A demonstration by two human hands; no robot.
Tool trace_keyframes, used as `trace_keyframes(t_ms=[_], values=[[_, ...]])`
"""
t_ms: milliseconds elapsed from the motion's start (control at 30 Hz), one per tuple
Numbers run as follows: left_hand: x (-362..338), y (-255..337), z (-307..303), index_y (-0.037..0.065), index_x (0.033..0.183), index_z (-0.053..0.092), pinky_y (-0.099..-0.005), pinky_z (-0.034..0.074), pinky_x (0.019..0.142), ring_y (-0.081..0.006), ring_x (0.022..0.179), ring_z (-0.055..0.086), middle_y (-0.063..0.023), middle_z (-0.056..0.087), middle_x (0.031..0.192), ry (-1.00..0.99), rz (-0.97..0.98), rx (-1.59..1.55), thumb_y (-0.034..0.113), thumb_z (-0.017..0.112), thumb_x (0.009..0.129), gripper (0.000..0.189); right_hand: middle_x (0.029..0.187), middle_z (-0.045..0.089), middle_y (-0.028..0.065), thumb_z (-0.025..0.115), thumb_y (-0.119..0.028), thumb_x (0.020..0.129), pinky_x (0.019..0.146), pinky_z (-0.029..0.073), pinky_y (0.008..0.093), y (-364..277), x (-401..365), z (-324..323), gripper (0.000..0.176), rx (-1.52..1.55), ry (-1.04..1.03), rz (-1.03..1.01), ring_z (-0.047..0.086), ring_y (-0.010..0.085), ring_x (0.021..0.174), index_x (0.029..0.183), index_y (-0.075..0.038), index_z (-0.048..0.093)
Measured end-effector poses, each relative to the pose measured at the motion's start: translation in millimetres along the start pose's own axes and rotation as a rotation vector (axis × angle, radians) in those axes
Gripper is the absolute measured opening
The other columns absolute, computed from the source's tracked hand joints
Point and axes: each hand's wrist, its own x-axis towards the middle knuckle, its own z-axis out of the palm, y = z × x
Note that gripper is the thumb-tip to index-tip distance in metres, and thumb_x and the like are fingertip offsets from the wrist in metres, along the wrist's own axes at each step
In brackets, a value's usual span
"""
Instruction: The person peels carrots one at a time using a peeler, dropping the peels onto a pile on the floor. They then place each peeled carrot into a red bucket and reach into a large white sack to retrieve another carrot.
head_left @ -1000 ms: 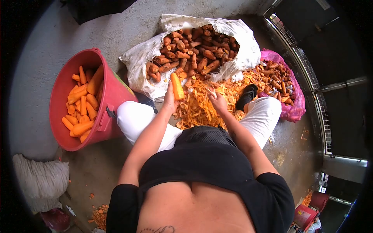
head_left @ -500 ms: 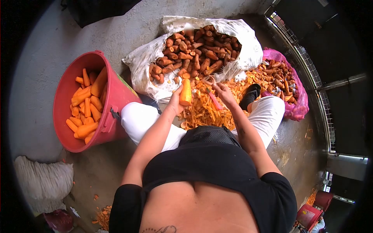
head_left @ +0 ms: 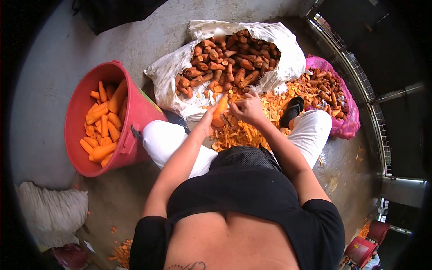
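My left hand (head_left: 207,123) is closed around the lower part of a peeled orange carrot (head_left: 220,111), which it holds tilted upward over the peelings. My right hand (head_left: 248,109) is closed in a fist against the carrot's right side, around a peeler that the fingers mostly hide. Beneath both hands lies a heap of orange peelings (head_left: 245,133) between my knees. Just beyond them, a torn white sack (head_left: 288,54) lies open, full of unpeeled carrots (head_left: 245,63) with brownish skins.
On the left stands a red bucket (head_left: 72,130) with peeled carrots (head_left: 104,148) inside. A pink sack (head_left: 348,121) of carrot pieces lies right, beside my foot (head_left: 293,110). A pale sack (head_left: 51,213) rests at lower left. Red containers (head_left: 360,249) stand at lower right.
My right hand has moved left and closed in against the carrot. The carrot now leans with its upper end to the right. A pink strip seen earlier by my right hand is out of sight.
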Motion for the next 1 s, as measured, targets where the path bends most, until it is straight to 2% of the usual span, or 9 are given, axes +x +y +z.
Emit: trace_keyframes(t_ms=[167, 367, 533, 567, 600, 767, 800, 867, 1000], values=[[14.0, -15.8, -12.9, 0.011, 0.1, 0.062, -0.0324, 0.052, 0.06, -0.0158, 0.072, 0.063, -0.0015, 0.065, 0.081, -0.04, -0.091, -0.003, 0.05, 0.047, 0.092, 0.042, 0.046, 0.051, 0.001, 0.062, -0.026, 0.071, 0.063, 0.037, 0.0342, -12.5, 2.6, 1.0, 0.03, -0.019, 0.05, -0.092, 0.051, 0.018, 0.055, 0.046, -0.01, 0.059], [-3.5, -8.7, 13.6, 0.011, 0.102, 0.061, -0.0302, 0.051, 0.055, -0.0151, 0.067, 0.063, -0.003, 0.065, 0.081, 0.061, -0.06, 0.019, 0.047, 0.048, 0.092, 0.04, 0.047, 0.052, 0.0014, 0.061, -0.027, 0.071, 0.065, 0.038, 0.033, -6.0, 3.1, 3.8, 0.03, -0.034, 0.025, -0.04, 0.051, 0.017, 0.055, 0.046, -0.012, 0.061], [-10.7, -10.2, 16.5, 0.007, 0.108, 0.056, -0.0256, 0.048, 0.047, -0.0145, 0.06, 0.061, -0.0066, 0.063, 0.081, -0.022, 0.015, 0.176, 0.044, 0.049, 0.092, 0.041, 0.052, 0.058, -0.0039, 0.051, -0.036, 0.086, 0.077, 0.041, 0.0298, 28.4, 8.4, 0.8, 0.036, -0.074, -0.065, 0.194, 0.053, 0.0111, 0.064, 0.06, -0.018, 0.069], [-9.3, -13.6, 12.1, 0.006, 0.109, 0.055, -0.0249, 0.047, 0.046, -0.0144, 0.058, 0.061, -0.0072, 0.063, 0.081, -0.077, 0.002, 0.192, 0.043, 0.049, 0.093, 0.041, 0.051, 0.057, -0.004, 0.044, -0.041, 0.091, 0.084, 0.042, 0.0301, 45.1, 11.4, -6.4, 0.041, -0.196, -0.256, 0.341, 0.055, 0.0092, 0.072, 0.066, -0.022, 0.071], [-14.4, -13.8, 14.6, 0.006, 0.11, 0.055, -0.0251, 0.047, 0.046, -0.0144, 0.058, 0.061, -0.0074, 0.063, 0.081, -0.108, -0.009, 0.171, 0.043, 0.048, 0.093, 0.041, 0.045, 0.05, -0.0034, 0.052, -0.032, 0.082, 0.085, 0.044, 0.0368, 65.3, 6.9, -3.1, 0.038, -0.282, -0.145, 0.351, 0.05, 0.0115, 0.056, 0.049, -0.017, 0.061], [-31.1, -9.2, 26.7, 0.005, 0.111, 0.055, -0.0281, 0.048, 0.047, -0.0178, 0.064, 0.062, -0.01, 0.063, 0.083, -0.185, -0.067, -0.04, 0.043, 0.043, 0.095, 0.043, 0.051, 0.059, -0.0005, 0.04, -0.045, 0.088, 0.074, 0.043, 0.0366, 129.1, -21.0, 2.0, 0.048, -0.475, 0.073, 0.468, 0.059, 0.0131, 0.062, 0.059, -0.021, 0.07], [-30.3, -11.5, 26.3, 0.005, 0.111, 0.055, -0.0287, 0.049, 0.047, -0.0185, 0.065, 0.062, -0.0105, 0.063, 0.084, -0.179, -0.07, -0.092, 0.044, 0.042, 0.095, 0.044, 0.055, 0.059, 0.0, 0.045, -0.041, 0.087, 0.078, 0.042, 0.0347, 92.0, -9.3, -25.2, 0.043, -0.272, -0.161, 0.615, 0.053, 0.012, 0.067, 0.062, -0.018, 0.071], [-16.3, -13.3, 15.9, 0.006, 0.112, 0.055, -0.0306, 0.051, 0.051, -0.02, 0.069, 0.063, -0.0105, 0.063, 0.086, -0.155, -0.078, -0.116, 0.045, 0.043, 0.095, 0.045, 0.055, 0.058, -0.0004, 0.047, -0.037, 0.087, 0.077, 0.041, 0.0331, 54.5, -5.8, -27.1, 0.039, -0.096, -0.193, 0.551, 0.05, 0.0104, 0.066, 0.062, -0.017, 0.07], [-14.9, -13.2, 20.1, 0.008, 0.112, 0.055, -0.0352, 0.055, 0.064, -0.0209, 0.077, 0.064, -0.0067, 0.063, 0.092, 0.018, -0.039, -0.087, 0.045, 0.044, 0.095, 0.042, 0.046, 0.052, -0.0019, 0.055, -0.027, 0.078, 0.069, 0.04, 0.0339, 11.2, -14.8, -0.8, 0.03, 0.001, 0.077, 0.151, 0.047, 0.0137, 0.055, 0.052, -0.014, 0.066]])
